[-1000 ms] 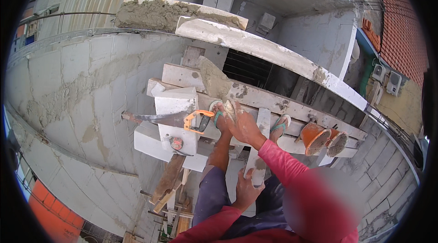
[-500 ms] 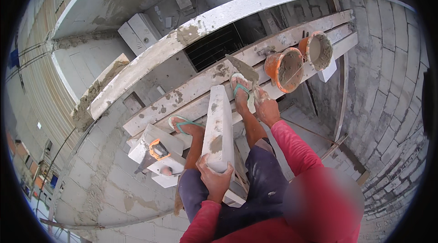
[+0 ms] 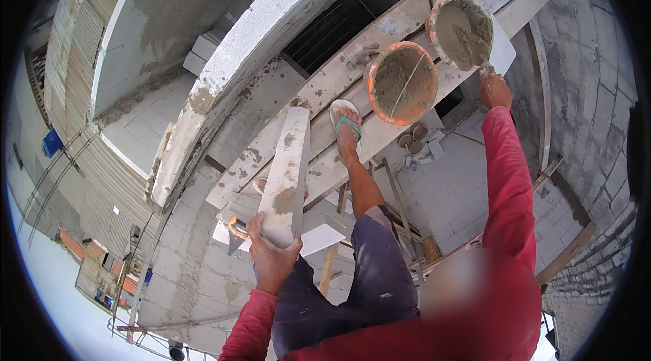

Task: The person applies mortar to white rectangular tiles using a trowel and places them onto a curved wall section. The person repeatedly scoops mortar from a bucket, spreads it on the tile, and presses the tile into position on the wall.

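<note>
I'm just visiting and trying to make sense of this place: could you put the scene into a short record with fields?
Left hand: grips the near end of a long pale block
Right hand: holds a tool at the rim of the right bucket
Left bucket: orange, holds grey mix
Planks: splattered, under both buckets
Foot: sandalled, on the planks

Right hand (image 3: 496,91): its tool (image 3: 485,70) mostly unseen; the working end cannot be told from mortar (image 3: 468,35) in the right-hand bucket (image 3: 432,30). Left foot (image 3: 260,184) largely hidden behind the white block (image 3: 288,164). Saw (image 3: 237,227): most of blade obscured. Round blur (image 3: 468,286) masks a patch near the right shoulder. Left sleeve (image 3: 252,326) cut by lower edge. Contents of small containers (image 3: 405,140) below: too small to tell.
</note>
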### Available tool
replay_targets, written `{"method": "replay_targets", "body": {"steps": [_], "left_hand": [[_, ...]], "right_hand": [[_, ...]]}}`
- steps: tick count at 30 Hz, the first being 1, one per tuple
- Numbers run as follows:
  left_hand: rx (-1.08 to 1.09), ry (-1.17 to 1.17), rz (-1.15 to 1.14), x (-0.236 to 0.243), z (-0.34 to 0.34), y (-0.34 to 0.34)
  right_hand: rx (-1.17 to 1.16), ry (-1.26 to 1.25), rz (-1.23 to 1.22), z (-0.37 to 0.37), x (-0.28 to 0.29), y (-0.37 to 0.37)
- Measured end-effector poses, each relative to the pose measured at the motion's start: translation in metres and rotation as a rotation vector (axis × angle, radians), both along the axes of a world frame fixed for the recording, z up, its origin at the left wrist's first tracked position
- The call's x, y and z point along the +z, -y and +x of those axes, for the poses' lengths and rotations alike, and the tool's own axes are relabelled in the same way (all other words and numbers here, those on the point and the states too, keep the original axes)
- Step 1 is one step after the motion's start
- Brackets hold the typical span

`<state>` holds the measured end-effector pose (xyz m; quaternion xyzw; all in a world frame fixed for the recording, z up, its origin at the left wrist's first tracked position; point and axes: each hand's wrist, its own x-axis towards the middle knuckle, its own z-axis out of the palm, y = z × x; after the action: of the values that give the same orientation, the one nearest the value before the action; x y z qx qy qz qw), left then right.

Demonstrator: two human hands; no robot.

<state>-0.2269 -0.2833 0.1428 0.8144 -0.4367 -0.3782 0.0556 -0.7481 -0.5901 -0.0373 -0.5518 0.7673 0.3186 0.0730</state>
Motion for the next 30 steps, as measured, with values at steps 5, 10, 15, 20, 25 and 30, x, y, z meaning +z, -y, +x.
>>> {"method": "replay_targets", "body": {"steps": [5, 10, 15, 20, 25, 30], "left_hand": [[0.07, 0.06, 0.114, 0.005, -0.013, 0.015], [0.025, -0.051, 0.131, -0.009, -0.012, 0.019], [0.104, -0.003, 0.279, 0.008, -0.003, 0.012], [0.081, 0.019, 0.278, 0.001, 0.001, 0.007], [0.182, -0.036, 0.296, -0.002, -0.005, 0.003], [0.164, 0.004, 0.315, 0.001, -0.005, 0.0]], "right_hand": [[0.099, 0.051, 0.141, 0.005, -0.073, 0.075], [0.182, 0.409, -0.004, -0.11, -0.141, 0.047], [-0.547, 0.767, -0.057, -0.042, -0.101, 0.034], [-0.698, 0.899, -0.179, -0.053, -0.091, 0.006], [-0.756, 0.982, -0.273, -0.047, -0.083, -0.019], [-0.639, 0.973, -0.408, -0.035, -0.058, -0.051]]}}
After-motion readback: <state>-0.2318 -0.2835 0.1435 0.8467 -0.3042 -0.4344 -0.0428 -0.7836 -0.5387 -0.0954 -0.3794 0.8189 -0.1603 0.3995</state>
